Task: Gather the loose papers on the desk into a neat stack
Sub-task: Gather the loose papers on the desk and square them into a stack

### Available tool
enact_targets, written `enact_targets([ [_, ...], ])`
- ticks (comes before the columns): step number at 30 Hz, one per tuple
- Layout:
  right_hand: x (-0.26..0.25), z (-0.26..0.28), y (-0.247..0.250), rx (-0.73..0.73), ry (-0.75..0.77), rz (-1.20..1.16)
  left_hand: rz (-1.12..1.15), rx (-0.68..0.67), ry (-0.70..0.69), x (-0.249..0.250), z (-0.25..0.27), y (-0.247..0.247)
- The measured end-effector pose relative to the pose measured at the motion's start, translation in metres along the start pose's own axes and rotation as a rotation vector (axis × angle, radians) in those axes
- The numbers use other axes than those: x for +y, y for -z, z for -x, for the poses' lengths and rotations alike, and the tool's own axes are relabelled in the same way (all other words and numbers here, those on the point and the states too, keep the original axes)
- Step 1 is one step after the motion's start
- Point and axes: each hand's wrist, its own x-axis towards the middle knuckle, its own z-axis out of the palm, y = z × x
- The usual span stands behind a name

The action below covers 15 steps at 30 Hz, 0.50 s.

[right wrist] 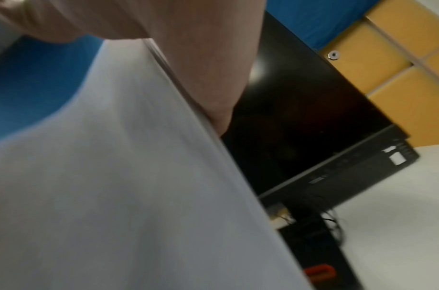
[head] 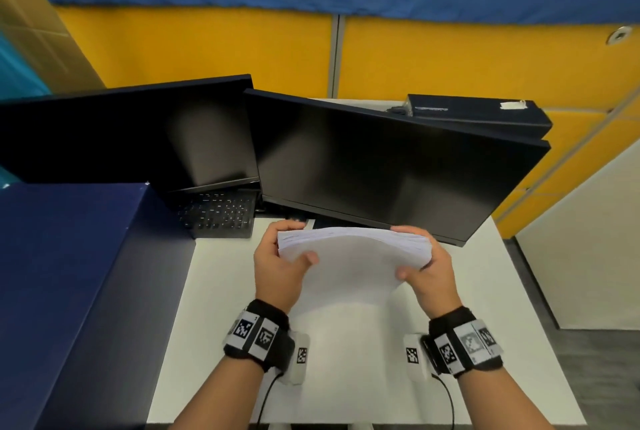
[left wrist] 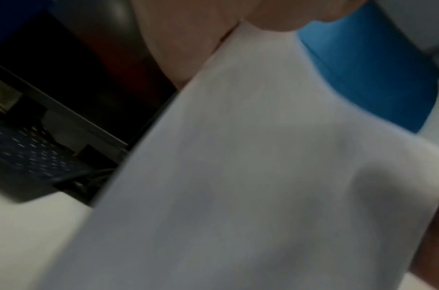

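A thick stack of white papers (head: 349, 256) stands upright on edge over the white desk (head: 221, 291), bowed at its top. My left hand (head: 277, 266) grips its left side, thumb on the near face and fingers behind. My right hand (head: 429, 266) grips the right side the same way. In the left wrist view the paper stack (left wrist: 250, 176) fills most of the frame, blurred. The right wrist view shows the stack (right wrist: 114, 176) edge-on beside my palm. The stack's lower edge is hidden by its own front sheet.
Two dark monitors (head: 381, 166) stand just behind the papers. An open laptop (head: 214, 211) sits at the left, beside a dark blue box (head: 69, 273). A black case (head: 478, 110) lies at the back right. Yellow partition panels (head: 450, 58) enclose the desk.
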Motion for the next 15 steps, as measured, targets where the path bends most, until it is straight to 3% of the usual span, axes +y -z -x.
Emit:
enact_targets([
  [3,0.028,0.004,0.003,-0.013,-0.17,0.064,-0.076,-0.158,0.224,-0.029,0.002,0.01],
  [8,0.065,0.003,-0.005,0.015,-0.336,0.15,-0.25,-0.183,0.42,-0.085,0.002,0.015],
  [11,0.068,-0.007,-0.012,0.078,-0.389,0.144,-0.262,-0.157,0.37,-0.09,-0.009,0.014],
  [15,0.054,-0.014,-0.011,0.06,-0.401,0.118,-0.45,-0.146,0.165,-0.074,-0.012,0.021],
])
